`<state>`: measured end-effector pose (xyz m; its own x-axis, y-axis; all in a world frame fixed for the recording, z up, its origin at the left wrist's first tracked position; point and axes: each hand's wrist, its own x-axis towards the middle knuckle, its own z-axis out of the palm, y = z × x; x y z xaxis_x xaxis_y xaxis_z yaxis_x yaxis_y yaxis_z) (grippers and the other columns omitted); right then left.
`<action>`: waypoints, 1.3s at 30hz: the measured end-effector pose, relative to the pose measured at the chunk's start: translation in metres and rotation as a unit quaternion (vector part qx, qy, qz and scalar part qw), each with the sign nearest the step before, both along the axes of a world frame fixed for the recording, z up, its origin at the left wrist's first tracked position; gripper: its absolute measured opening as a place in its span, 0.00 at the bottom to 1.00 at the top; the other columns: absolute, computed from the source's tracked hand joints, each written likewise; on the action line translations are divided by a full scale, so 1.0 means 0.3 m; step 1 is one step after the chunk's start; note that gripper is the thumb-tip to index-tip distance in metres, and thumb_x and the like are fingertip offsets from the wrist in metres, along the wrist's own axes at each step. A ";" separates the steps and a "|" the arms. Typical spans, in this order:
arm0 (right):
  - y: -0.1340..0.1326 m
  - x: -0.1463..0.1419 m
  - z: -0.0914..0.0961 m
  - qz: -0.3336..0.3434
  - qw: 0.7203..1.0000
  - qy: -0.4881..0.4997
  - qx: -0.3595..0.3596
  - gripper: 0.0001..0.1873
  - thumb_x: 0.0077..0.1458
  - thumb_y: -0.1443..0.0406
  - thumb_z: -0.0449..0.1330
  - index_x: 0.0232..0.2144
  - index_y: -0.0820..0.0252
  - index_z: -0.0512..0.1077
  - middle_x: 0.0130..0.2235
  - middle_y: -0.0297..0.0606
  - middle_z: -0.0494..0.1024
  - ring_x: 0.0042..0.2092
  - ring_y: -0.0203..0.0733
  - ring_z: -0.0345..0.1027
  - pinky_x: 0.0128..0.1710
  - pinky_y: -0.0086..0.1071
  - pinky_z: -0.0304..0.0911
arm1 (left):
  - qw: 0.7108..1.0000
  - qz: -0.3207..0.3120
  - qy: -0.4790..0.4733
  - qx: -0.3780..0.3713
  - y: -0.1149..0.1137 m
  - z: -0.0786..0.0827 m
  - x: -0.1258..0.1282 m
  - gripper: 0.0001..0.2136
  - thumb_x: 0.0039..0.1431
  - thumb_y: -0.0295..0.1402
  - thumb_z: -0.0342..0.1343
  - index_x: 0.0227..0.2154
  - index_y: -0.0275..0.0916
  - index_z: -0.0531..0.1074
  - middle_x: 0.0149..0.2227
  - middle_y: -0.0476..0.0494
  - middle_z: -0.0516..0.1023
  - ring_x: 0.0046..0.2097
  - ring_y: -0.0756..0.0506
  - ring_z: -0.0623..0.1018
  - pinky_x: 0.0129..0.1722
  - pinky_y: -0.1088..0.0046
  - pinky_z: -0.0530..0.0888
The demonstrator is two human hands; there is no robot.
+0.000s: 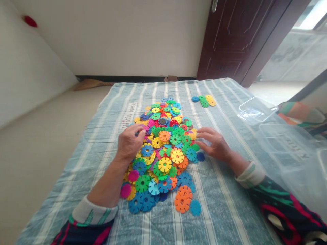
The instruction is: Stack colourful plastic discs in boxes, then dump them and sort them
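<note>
A heap of colourful notched plastic discs [165, 164], snowflake-style building pieces, is spread over the middle of the table. At the heap's left side, my left hand [129, 142] has its thumb and fingers closed around a dark blue notched disc [137, 133], mostly hidden by the fingers. Along the right edge, my right hand [214, 143] reaches in with fingers apart, the tips by yellow and green discs [193, 134]. Nothing shows clearly in its grasp.
Beyond the heap, a blue disc [195, 99], green discs [203, 101] and yellow discs [211, 100] are set apart. A clear plastic box [258, 109] and a larger transparent container [288, 146] stand at right. A striped cloth [102, 136] covers the table; a door [230, 37] is behind.
</note>
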<state>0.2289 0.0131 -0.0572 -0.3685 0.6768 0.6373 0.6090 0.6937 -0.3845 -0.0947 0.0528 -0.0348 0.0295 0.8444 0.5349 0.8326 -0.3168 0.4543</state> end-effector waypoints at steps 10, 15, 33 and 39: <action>-0.068 -0.091 0.018 0.101 0.986 -0.131 -0.023 0.22 0.55 0.55 0.60 0.48 0.60 0.71 0.56 0.50 0.69 0.61 0.54 0.56 0.56 0.52 0.59 | 0.998 0.031 -0.047 -0.031 0.007 -0.027 -0.025 0.10 0.54 0.36 0.51 0.28 0.40 0.77 0.41 0.44 0.81 0.45 0.43 0.78 0.51 0.68 0.72; -0.092 -0.163 0.011 0.093 0.982 -0.163 -0.029 0.20 0.57 0.58 0.59 0.50 0.61 0.70 0.56 0.50 0.69 0.60 0.54 0.56 0.57 0.51 0.59 | 0.996 0.024 -0.070 -0.044 0.002 -0.031 -0.016 0.10 0.54 0.36 0.51 0.29 0.39 0.77 0.41 0.43 0.81 0.47 0.43 0.78 0.53 0.69 0.71; -0.065 -0.247 -0.001 0.055 0.994 -0.090 0.022 0.16 0.56 0.73 0.52 0.45 0.60 0.70 0.46 0.46 0.76 0.50 0.49 0.68 0.49 0.47 0.66 | 0.969 0.097 -0.217 -0.065 0.020 -0.034 -0.093 0.12 0.51 0.38 0.53 0.31 0.38 0.80 0.31 0.49 0.83 0.35 0.45 0.80 0.39 0.73 0.75; -0.102 -0.284 0.029 0.076 0.992 -0.073 0.063 0.19 0.56 0.77 0.48 0.46 0.60 0.70 0.46 0.45 0.76 0.50 0.48 0.67 0.48 0.46 0.66 | 0.964 0.134 -0.223 -0.047 0.033 -0.051 -0.131 0.12 0.49 0.38 0.53 0.29 0.37 0.79 0.29 0.48 0.82 0.35 0.44 0.79 0.39 0.72 0.74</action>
<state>0.1438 -0.0174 -0.0484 -0.5542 0.5248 0.6461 0.5365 0.8187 -0.2047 -0.1341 0.0628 -0.0500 -0.4122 0.8352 0.3641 0.5933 -0.0572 0.8029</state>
